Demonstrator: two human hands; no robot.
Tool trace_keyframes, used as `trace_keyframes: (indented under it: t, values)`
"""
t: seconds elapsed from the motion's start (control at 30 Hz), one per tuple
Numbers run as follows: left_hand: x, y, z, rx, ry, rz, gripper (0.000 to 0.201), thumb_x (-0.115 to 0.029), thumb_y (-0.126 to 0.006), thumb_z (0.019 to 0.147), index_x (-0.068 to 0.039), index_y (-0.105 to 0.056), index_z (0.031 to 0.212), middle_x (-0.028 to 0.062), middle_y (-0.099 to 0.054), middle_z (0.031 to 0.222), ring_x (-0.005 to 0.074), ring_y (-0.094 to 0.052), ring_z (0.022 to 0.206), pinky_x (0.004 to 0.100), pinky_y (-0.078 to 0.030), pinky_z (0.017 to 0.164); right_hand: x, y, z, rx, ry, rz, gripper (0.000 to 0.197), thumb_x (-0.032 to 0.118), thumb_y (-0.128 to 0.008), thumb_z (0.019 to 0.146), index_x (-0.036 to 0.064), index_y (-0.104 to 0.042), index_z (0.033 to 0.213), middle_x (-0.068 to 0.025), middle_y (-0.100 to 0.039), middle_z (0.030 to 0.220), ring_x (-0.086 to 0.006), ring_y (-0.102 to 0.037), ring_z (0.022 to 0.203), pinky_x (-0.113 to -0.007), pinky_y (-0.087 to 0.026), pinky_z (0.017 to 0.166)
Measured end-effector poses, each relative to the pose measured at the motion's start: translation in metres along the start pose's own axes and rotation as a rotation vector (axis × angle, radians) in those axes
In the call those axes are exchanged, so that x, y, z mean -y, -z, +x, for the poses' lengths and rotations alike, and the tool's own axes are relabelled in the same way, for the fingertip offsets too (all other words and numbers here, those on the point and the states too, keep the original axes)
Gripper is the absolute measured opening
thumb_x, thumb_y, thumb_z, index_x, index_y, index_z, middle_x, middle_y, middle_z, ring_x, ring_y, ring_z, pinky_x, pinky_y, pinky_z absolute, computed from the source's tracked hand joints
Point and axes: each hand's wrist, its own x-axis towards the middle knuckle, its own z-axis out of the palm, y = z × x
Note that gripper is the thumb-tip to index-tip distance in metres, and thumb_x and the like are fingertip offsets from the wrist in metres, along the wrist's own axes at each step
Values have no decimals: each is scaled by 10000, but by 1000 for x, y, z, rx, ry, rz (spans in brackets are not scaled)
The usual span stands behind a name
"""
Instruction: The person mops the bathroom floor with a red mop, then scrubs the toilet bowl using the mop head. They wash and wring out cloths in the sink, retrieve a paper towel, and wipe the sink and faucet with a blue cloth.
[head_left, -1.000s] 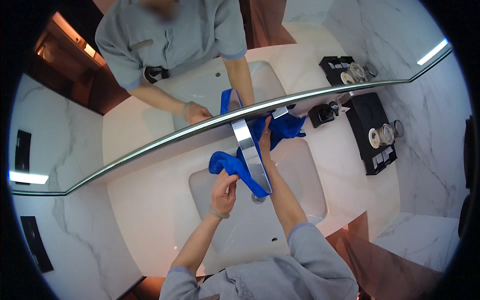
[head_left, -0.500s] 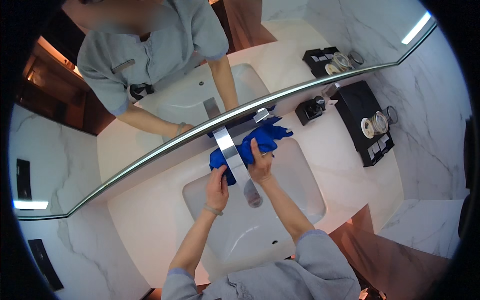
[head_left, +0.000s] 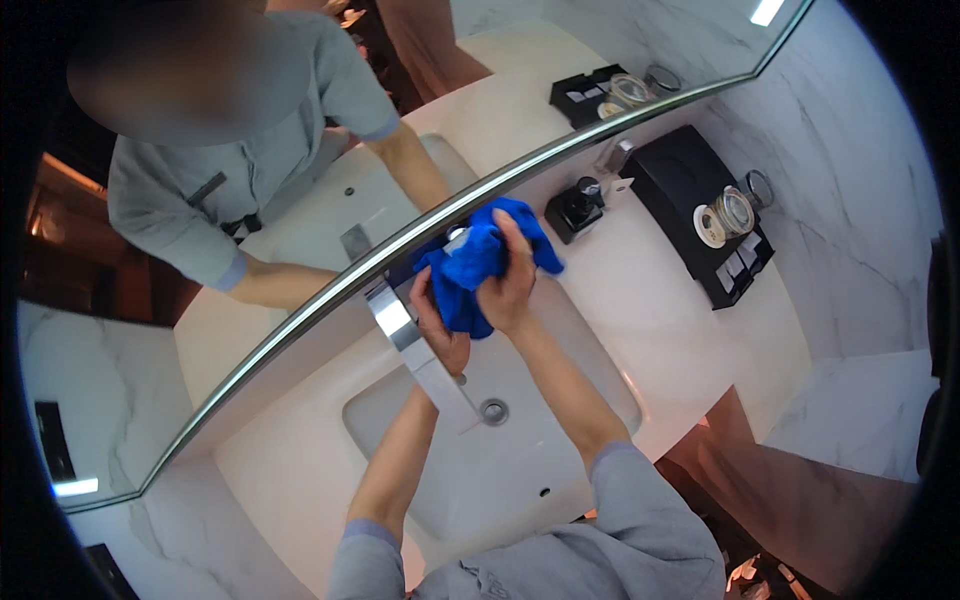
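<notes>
A bunched blue cloth [head_left: 478, 262] is in both my hands behind the sink, to the right of the chrome faucet [head_left: 415, 350]. My right hand [head_left: 511, 278] is closed on its right side, thumb and fingers pressed into the folds. Beneath and left of it, my left hand [head_left: 441, 330] grips the cloth's lower edge, its wrist partly behind the spout. The cloth wraps round a small chrome handle [head_left: 456, 238], of which only a bit shows. Below the hands lies the white sink basin [head_left: 480, 480] with its round drain [head_left: 494, 411].
A black soap dispenser [head_left: 575, 210] stands right of the cloth. Beyond it, a black tray [head_left: 672, 190] holds glass jars [head_left: 733, 212] and small packets [head_left: 738, 265]. The mirror's metal edge [head_left: 330, 290] runs close behind the hands, reflecting a person in grey.
Both hands have moved the cloth from around the faucet's spout to the right, onto the chrome handle. My left hand has passed to the spout's right side. The view has shifted slightly.
</notes>
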Motion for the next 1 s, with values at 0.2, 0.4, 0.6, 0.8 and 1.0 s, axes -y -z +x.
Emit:
trace_keyframes:
  t: [0.2, 0.4, 0.6, 0.8, 1.0]
  values:
    - [48, -27, -3, -81, 166, -232, 510, -68, -555, 882, -32, -350, 1348, 113, -497, 1268, 217, -488, 1181, 328, -370, 1023, -35, -19, -29, -78, -272, 135, 406, 318, -634, 879, 39, -531, 1156, -150, -594, 1033, -304, -584, 907, -357, -460, 805]
    - [76, -11, 0, 122, 124, -41, 495, -97, -502, 915, -42, -383, 1392, 148, -532, 1299, 247, -518, 1185, 353, -385, 1016, -54, -2, -35, 145, -194, 83, 338, 52, -578, 766, 45, -571, 1104, -188, -577, 942, -386, -552, 817, -399, -475, 725]
    - [56, 7, 11, 317, 240, 181, 435, -84, -517, 888, -26, -467, 1317, 211, -602, 1173, 309, -590, 1093, 371, -442, 944, -41, 19, -32, 241, -217, -214, 381, 39, -578, 757, 42, -574, 1138, -178, -598, 932, -382, -580, 876, -417, -488, 737]
    - [40, 18, 3, 312, 151, 478, 423, -90, -554, 875, -25, -491, 1287, 245, -567, 1204, 407, -544, 1120, 416, -418, 981, -24, 31, -38, 16, -547, -655, 501, 128, -644, 770, 16, -523, 1244, -158, -588, 1073, -350, -479, 1048, -451, -385, 894]
    - [62, 62, -21, 176, -39, 549, 418, -22, -544, 852, -43, -518, 1269, 212, -578, 1202, 374, -550, 1116, 389, -406, 996, 11, 2, -74, 515, -447, -650, 460, 155, -674, 760, 24, -578, 1191, -152, -601, 1086, -315, -480, 1070, -424, -354, 929]
